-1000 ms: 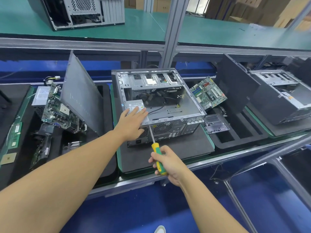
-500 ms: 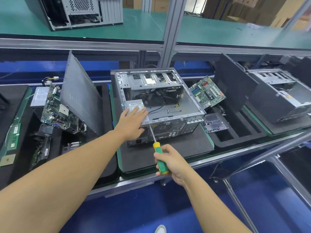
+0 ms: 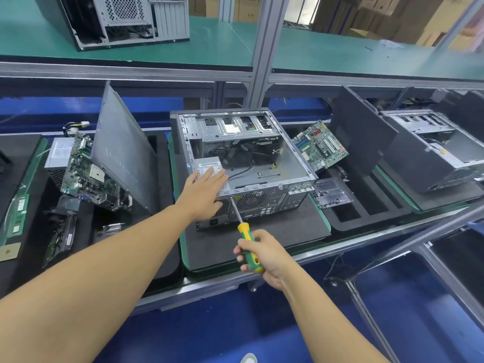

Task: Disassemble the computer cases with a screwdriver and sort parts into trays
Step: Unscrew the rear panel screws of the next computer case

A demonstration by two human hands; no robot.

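- The screwdriver (image 3: 246, 240) tip is touching the near wall of the computer case (image 3: 262, 163); the screw is too small to see.
- The case is lying open on a black mat (image 3: 288, 226) in the middle, showing grey metal and loose cables.
- The left hand (image 3: 203, 191) is resting straight, closed-up fingers on the power supply (image 3: 208, 163); the right hand (image 3: 264, 254) is curling its fingers round the handle.
- Bare mat is lying near the case.

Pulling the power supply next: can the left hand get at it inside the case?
Probably yes: the left hand lies flat on the power supply, and the case is open on top.
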